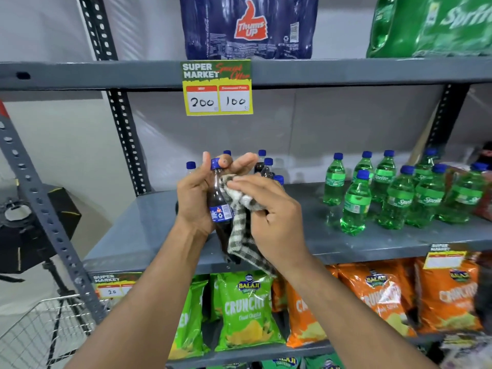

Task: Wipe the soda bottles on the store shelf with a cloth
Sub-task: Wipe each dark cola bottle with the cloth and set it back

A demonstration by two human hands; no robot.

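My left hand (195, 201) grips a dark cola bottle (218, 206) with a blue cap, lifted off the grey shelf (138, 230) and held upright in front of it. My right hand (269, 217) presses a checked grey-and-white cloth (241, 235) against the bottle's right side; the cloth's tail hangs below the hand. Behind my hands stand more dark cola bottles (267, 169), mostly hidden. To the right on the same shelf stands a group of several green Sprite bottles (396, 193) with blue caps.
A shrink-wrapped Thums Up pack (249, 27) and a Sprite pack (431, 25) sit on the shelf above. A price tag (217, 87) hangs from that shelf's edge. Chip bags (247, 312) fill the shelf below. A wire basket (34, 334) and a tripod stand at the lower left.
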